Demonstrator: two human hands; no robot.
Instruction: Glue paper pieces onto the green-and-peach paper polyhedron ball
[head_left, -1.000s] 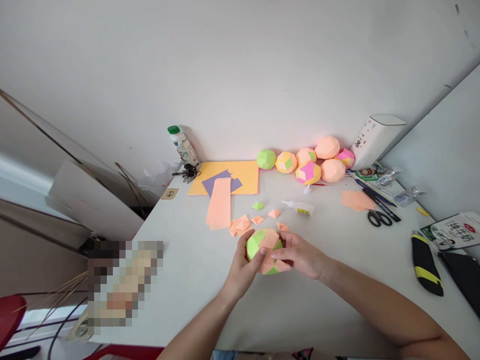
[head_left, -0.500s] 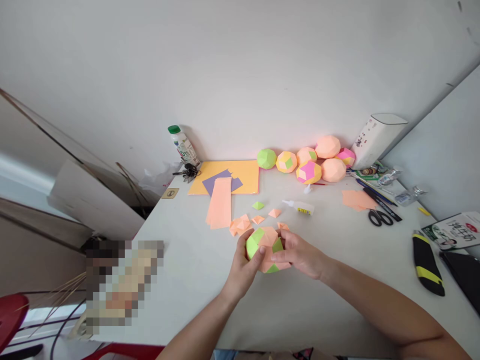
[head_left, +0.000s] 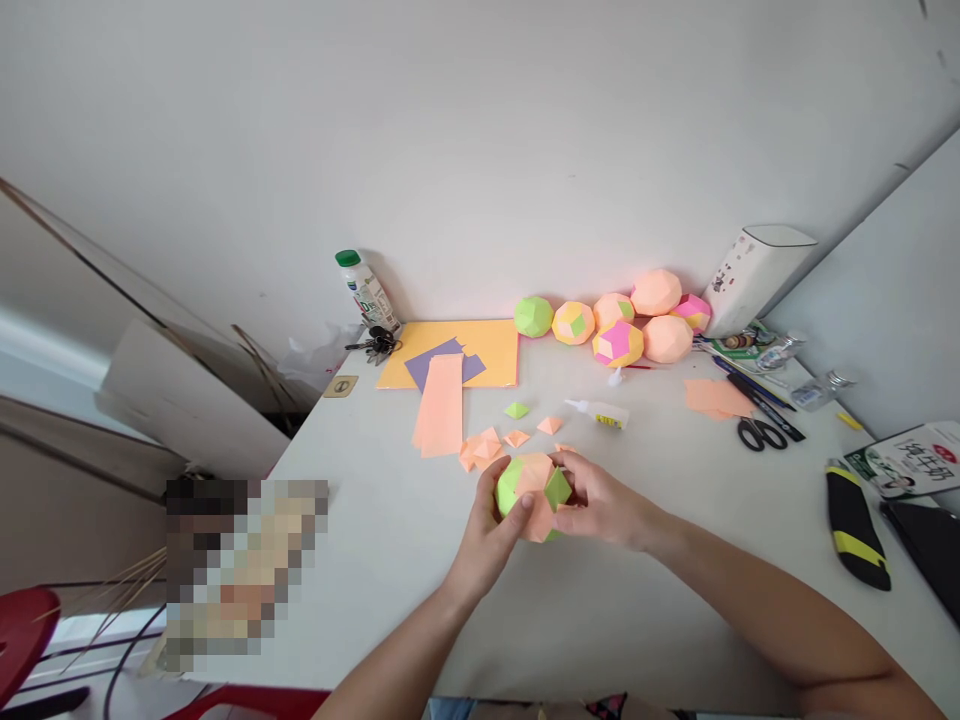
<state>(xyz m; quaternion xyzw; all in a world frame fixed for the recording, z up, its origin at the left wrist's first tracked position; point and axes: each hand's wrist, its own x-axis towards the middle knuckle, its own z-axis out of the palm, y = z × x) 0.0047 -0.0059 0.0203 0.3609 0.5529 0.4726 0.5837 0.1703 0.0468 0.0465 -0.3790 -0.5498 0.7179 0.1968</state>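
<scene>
- Centrally, the ball (head_left: pixel 538 490) sits between the left hand (head_left: pixel 487 535) and the right hand (head_left: pixel 600 500), raised above the near part of the desk (head_left: pixel 360 590). Neither hand is the nearer; both touch it.
- Left fingers: curled about the ball's left side, thumb pressed flat across the front; the tips behind are hidden.
- Right fingers: bent round the right edge, thumb in front, forefinger near the top. They grip the ball from that side; whether they also pinch a separate piece, an onlooker cannot tell.
- Green facet (head_left: pixel 557 488): just left of the right fingers, between forefinger and thumb. It is thus closer to the right hand than to the left.
- Axis: the ball is nearly round, with no clear long axis.
- Count, in hand: one ball, peach and green.
- Count, along the wall: seven balls (head_left: pixel 617 343), touching or close together.
- Count, loose beyond the hands: one green piece (head_left: pixel 516 410) and several peach pieces (head_left: pixel 549 426); the latter overlap at left, and one is partly covered by the right hand, so no sure total.
- Count, tools: one glue tube (head_left: pixel 606 415), one pair of scissors (head_left: pixel 761 434).
</scene>
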